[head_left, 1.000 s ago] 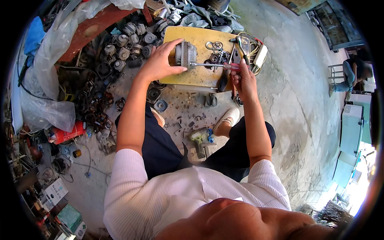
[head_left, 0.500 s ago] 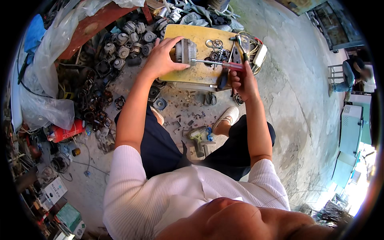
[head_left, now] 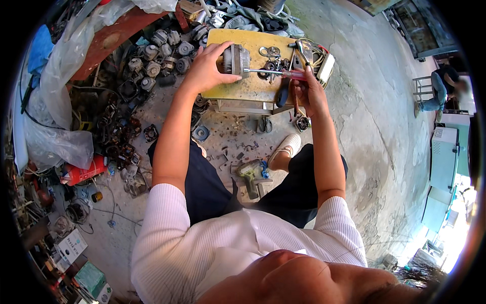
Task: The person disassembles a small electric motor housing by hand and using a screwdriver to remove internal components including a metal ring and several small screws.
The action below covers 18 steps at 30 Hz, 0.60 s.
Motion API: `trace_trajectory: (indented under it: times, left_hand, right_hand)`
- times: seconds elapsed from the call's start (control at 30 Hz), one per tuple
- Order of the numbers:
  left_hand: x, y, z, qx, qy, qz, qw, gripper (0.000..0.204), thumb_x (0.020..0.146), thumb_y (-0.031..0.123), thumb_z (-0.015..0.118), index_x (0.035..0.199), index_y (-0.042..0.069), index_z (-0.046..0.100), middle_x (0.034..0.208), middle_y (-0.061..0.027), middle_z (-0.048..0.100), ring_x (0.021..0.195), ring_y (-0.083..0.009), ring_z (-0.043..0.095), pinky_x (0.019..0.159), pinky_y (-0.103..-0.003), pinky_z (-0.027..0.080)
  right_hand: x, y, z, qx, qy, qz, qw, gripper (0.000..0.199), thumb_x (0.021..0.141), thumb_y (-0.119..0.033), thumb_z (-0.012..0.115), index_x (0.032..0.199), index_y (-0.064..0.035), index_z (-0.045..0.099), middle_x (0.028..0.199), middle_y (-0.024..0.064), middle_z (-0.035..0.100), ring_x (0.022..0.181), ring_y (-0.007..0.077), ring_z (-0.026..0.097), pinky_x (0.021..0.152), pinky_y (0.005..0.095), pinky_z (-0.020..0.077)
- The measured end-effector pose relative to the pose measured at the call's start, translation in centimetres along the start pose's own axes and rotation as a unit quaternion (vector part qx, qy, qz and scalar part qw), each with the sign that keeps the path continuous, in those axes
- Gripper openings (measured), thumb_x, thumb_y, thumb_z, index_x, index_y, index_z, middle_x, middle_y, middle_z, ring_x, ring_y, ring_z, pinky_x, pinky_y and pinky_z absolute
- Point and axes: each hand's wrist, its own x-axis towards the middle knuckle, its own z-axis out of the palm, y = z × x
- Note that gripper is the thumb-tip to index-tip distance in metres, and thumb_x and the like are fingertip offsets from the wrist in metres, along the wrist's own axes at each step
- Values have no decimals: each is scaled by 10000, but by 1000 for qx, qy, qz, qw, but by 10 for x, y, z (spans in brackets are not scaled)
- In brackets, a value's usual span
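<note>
Left hand (head_left: 205,71) is wrapped around a small grey motor (head_left: 236,58) standing on the yellow workbench (head_left: 238,88), fingers curled over its near side so much of the casing is hidden. To its right, the right hand (head_left: 308,91) is closed around the red handle of a screwdriver (head_left: 276,73) whose shaft reaches the motor; its tip cannot be made out. Washers and small metal parts crowd the bench's far edge. Heaped scrap motors (head_left: 162,50) fill the floor at left, while bare concrete floor (head_left: 374,126) lies open at right.
</note>
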Motion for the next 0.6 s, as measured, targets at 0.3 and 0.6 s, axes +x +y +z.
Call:
trace_trajectory:
  times: [0.3,0.6]
  left_hand:
    - [1,-2,4,-31,12,3,999,936,615,367,877,1425,144,464,1356,-136,530,1241,-361,470,1065,-438,392]
    - [2,-2,3,-45,2,2,999,943,625,370,882,1435,142,456,1352,-141,529,1283,-342,457,1078,-425,388]
  right_hand:
    - [2,11,-5,72,68,-54,994,373,950,-361,646,1097,-29,561,986,91,671,861,158,672,695,245,569]
    - [-3,14,-14,125,-3,-72,990,358,994,-143,567,1322,-8,516,1139,134,653,1054,213,662,858,281,595]
